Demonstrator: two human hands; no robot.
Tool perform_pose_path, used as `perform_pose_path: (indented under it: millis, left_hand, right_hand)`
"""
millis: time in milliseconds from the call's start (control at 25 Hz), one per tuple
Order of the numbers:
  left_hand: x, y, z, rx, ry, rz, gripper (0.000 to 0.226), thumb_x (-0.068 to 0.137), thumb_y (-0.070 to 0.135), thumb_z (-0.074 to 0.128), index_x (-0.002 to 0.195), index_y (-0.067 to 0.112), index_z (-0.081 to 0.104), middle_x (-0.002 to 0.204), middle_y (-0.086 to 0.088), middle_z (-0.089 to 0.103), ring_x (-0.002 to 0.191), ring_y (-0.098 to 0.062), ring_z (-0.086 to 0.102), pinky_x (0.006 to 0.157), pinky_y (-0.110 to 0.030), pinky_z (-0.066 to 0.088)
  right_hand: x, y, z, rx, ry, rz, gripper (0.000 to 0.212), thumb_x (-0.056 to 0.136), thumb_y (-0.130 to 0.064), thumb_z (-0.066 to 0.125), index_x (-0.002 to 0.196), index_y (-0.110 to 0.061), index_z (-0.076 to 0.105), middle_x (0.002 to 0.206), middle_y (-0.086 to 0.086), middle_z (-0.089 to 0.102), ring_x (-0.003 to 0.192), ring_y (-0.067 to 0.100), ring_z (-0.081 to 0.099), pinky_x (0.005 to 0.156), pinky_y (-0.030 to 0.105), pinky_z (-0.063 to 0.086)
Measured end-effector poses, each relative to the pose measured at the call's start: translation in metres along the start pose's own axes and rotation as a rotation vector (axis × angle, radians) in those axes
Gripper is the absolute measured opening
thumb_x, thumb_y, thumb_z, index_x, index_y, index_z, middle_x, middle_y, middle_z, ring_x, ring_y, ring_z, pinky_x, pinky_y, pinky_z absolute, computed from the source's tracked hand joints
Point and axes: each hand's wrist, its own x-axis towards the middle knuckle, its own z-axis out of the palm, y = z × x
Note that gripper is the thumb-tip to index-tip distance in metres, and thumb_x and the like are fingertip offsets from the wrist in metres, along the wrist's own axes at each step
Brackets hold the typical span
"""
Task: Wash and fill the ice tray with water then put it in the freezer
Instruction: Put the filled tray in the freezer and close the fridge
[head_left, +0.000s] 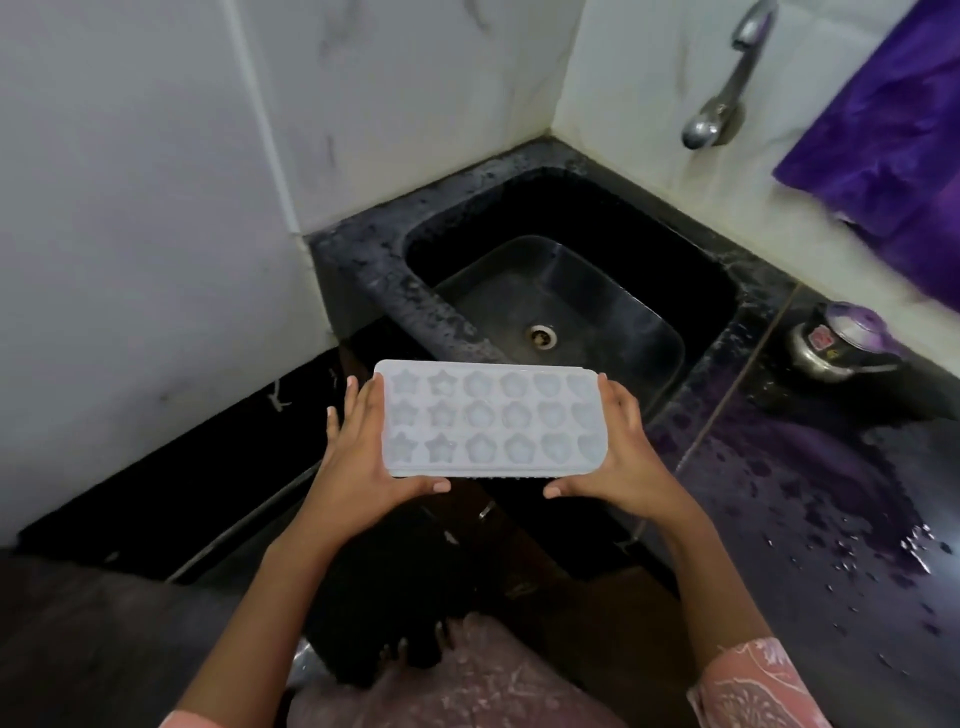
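A pale white ice tray (491, 418) with star- and flower-shaped cups is held level in front of me, just before the near edge of the black sink (597, 249). My left hand (363, 457) grips its left end, thumb curled under the near edge. My right hand (623, 457) grips the right end the same way. A chrome tap (722, 98) juts from the tiled wall above the sink's far right corner; no water runs from it. Whether the cups hold water I cannot tell.
The black counter (831, 493) to the right of the sink is wet with droplets. A steel pot with a lid (841, 340) stands on it. A purple cloth (893, 130) hangs at the upper right. White tiled walls close the left and back.
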Motion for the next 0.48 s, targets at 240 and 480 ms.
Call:
perform_pose_path:
  millis: [240,480]
  left_hand:
    - [-0.062,-0.010,-0.007,-0.008,0.227,-0.182,0.135,0.045,0.086,0.056,0.150,0.024,-0.003,0.157,0.011,-0.006,0.135,0.003,-0.028,0.111,-0.031,-0.019]
    - [-0.124,0.004,0.012,-0.031,0.445,-0.403,0.135,0.046,0.080,0.058,0.151,0.021,-0.003,0.158,0.008,-0.005,0.135,0.002,-0.027,0.108,-0.026,-0.020]
  right_hand:
    - [0.026,-0.023,0.018,-0.013,-0.213,-0.169,0.115,0.050,-0.022,0.091,0.135,-0.043,0.016,0.139,-0.023,0.006,0.131,0.006,0.020,0.106,0.032,0.028]
    - [0.039,-0.041,0.032,-0.114,-0.440,-0.387,0.121,0.052,-0.022,0.090,0.141,-0.037,0.009,0.132,-0.025,0.005,0.135,0.008,0.014,0.109,0.031,0.023]
